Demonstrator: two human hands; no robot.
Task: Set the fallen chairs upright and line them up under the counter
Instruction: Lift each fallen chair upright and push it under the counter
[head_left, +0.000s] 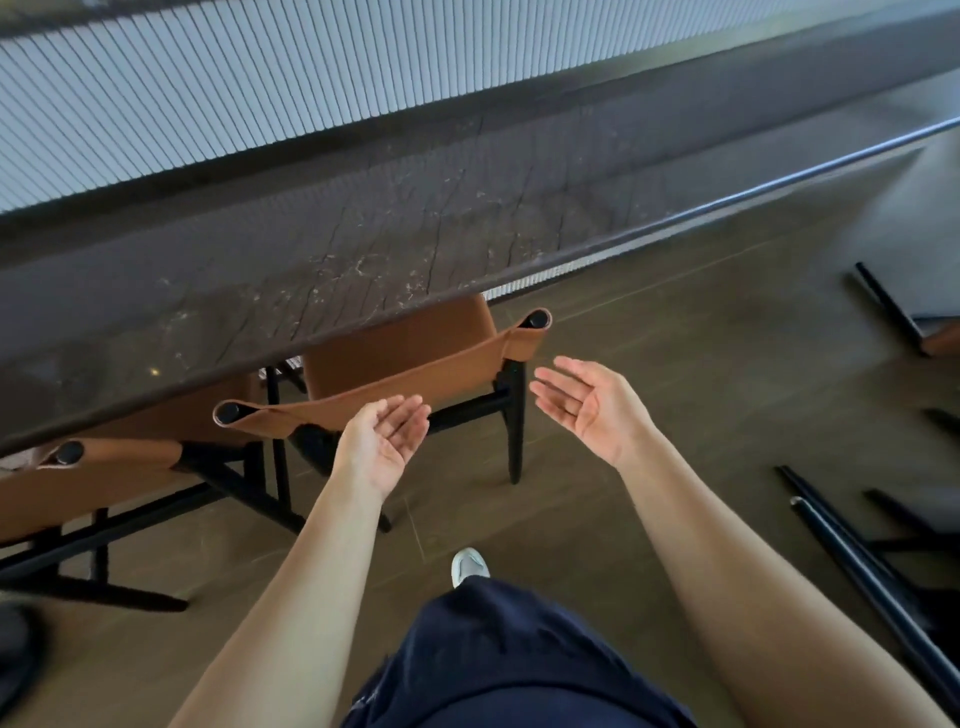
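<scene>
A tan leather chair (415, 358) with black legs stands upright, its seat tucked under the dark stone counter (363, 228). A second upright tan chair (104, 478) stands to its left, also under the counter. My left hand (384, 441) hovers palm up just in front of the first chair's backrest, fingers relaxed, holding nothing. My right hand (587, 405) is open, palm up, to the right of that chair and apart from it. At the right edge lie the black legs of a fallen chair (857, 561), and another fallen chair (914, 322) lies farther back.
Brown tiled floor (675, 364) spreads between the upright chairs and the fallen ones. A ribbed white wall (260, 88) runs behind the counter. My white shoe (469, 565) and dark shorts (498, 660) are below the hands. A dark round object (15, 654) sits at the lower left.
</scene>
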